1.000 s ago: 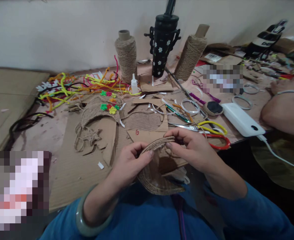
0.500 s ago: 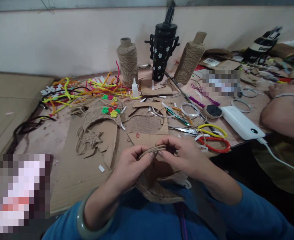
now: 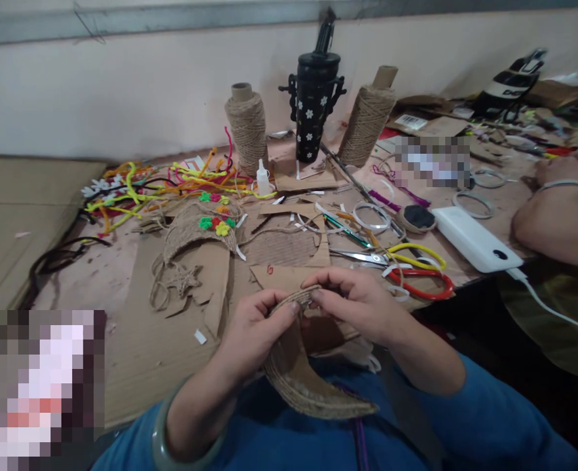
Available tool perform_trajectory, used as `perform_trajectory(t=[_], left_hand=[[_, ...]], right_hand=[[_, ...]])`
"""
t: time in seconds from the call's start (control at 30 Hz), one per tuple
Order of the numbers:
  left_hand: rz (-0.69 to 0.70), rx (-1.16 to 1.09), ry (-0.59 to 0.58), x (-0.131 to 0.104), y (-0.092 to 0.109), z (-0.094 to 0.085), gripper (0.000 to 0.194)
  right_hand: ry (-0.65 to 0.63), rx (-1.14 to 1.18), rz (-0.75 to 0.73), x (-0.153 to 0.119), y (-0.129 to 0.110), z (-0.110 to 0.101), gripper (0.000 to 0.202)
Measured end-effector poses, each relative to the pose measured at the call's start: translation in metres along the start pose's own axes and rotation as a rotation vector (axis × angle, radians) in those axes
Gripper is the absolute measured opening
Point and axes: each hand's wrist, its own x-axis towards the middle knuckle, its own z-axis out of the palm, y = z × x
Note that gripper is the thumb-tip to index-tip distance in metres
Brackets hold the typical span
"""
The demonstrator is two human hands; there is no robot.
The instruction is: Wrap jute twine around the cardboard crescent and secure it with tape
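Note:
Between my hands is a cardboard crescent with jute twine laid along its outer edge. My left hand pinches the upper part of its rim between thumb and fingers. On the same rim, at the upper tip, my right hand is closed with thumb and fingertips on the twine. The crescent's lower tip curves down in front of my blue top. Ahead on the left lies another twine-wrapped crescent with small coloured flowers, and a twine star is just below it.
Scissors with red and yellow handles lie right of my hands, near a white power bank with a cable. Two twine spools and a black tumbler stand at the back. A co-worker's arm rests at right.
The crescent has tilted, so more of its cardboard face and lower tip shows. My right fingers have shifted slightly along the twine rim. Both hands keep their hold.

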Motion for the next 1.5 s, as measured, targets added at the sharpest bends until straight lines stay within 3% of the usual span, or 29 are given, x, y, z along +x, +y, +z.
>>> perform_trajectory(t=[0.3,0.43,0.57,0.73,1.0,1.2,1.5], left_hand=[[0.076,0.068,-0.004,0.003,0.000,-0.002,0.022],[0.037,0.006,-0.001,0.002,0.001,-0.002,0.026],[-0.008,-0.072,-0.034,0.002,0.000,-0.002,0.029],[0.022,-0.006,-0.025,0.003,-0.004,-0.003,0.028],[0.043,-0.061,-0.026,0.001,0.001,-0.001,0.026],[0.002,-0.113,-0.001,0.002,-0.002,-0.003,0.029],[-0.014,-0.117,0.006,0.003,-0.002,-0.001,0.030]], right_hand=[[-0.042,-0.075,-0.038,0.003,0.001,0.002,0.012],[-0.116,0.068,-0.030,0.003,0.006,0.001,0.019],[-0.085,0.075,-0.016,0.004,0.011,-0.002,0.018],[-0.039,0.005,0.029,0.006,0.010,0.001,0.015],[-0.127,0.017,-0.086,0.005,0.013,-0.001,0.021],[-0.044,-0.077,-0.141,-0.001,0.013,-0.008,0.016],[-0.027,-0.058,-0.098,0.009,0.010,0.007,0.016]])
